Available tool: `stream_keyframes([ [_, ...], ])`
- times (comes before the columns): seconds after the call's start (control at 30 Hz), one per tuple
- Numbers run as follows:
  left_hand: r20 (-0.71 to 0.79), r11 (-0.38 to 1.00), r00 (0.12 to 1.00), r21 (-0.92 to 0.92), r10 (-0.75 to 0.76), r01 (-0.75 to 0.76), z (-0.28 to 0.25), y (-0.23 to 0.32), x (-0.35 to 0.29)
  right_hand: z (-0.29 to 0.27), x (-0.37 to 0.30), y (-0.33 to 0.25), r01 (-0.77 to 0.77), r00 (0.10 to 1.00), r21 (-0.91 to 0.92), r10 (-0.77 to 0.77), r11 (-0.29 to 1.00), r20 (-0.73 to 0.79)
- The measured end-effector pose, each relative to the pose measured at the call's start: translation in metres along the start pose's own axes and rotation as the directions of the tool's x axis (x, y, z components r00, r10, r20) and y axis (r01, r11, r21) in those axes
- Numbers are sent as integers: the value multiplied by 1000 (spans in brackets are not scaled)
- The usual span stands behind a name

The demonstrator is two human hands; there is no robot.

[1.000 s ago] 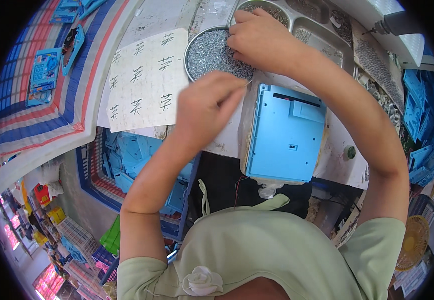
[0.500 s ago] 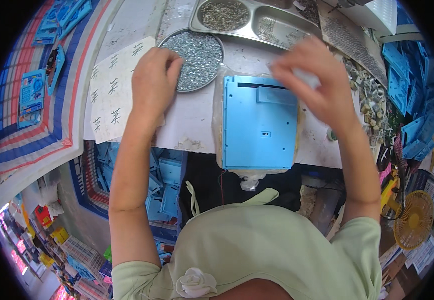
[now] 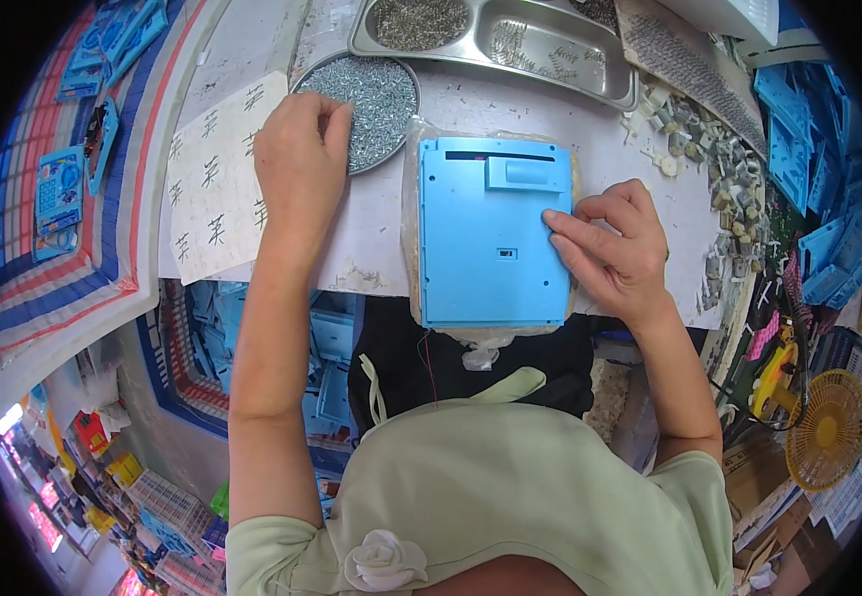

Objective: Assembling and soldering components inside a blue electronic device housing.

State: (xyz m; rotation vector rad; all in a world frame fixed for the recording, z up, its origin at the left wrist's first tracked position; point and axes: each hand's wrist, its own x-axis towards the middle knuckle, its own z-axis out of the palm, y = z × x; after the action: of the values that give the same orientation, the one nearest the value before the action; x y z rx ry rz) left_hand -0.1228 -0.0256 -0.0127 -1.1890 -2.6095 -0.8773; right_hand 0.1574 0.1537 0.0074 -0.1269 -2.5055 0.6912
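Observation:
A flat blue plastic panel (image 3: 490, 238) lies on a tan pad at the table's front edge. My right hand (image 3: 615, 243) rests on the panel's right edge, thumb and forefinger pinched together at the rim; whether they hold something small I cannot tell. My left hand (image 3: 300, 164) reaches into the left side of a round metal dish of small screws (image 3: 376, 94), its fingers curled down over the screws.
A steel compartment tray (image 3: 510, 35) with more screws stands at the back. A white sheet with handwritten marks (image 3: 214, 189) lies to the left. Small grey parts (image 3: 719, 169) and blue plastic parts (image 3: 808, 139) crowd the right. Blue panels lie on a striped cloth (image 3: 63, 189) on the left.
My right hand came down from the panel's top right corner to its right edge. My left hand moved further onto the screw dish. The view shifted so the panel sits more central.

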Motion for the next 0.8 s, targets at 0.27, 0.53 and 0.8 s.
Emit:
stream_keyframes([
  [0.27, -18, 999, 999, -32, -36, 35, 0, -3, 2, -3, 5, -1, -43, 999, 102, 41, 994, 20],
  [0.53, 169, 823, 973, -522, -157, 224, -17, 9, -16, -7, 9, 4, -365, 927, 336, 302, 868, 224],
  [0.8, 345, 776, 916, -628, 205, 62, -44, 88, -55, -17, 5, -2, -499, 867, 376, 455, 781, 206],
])
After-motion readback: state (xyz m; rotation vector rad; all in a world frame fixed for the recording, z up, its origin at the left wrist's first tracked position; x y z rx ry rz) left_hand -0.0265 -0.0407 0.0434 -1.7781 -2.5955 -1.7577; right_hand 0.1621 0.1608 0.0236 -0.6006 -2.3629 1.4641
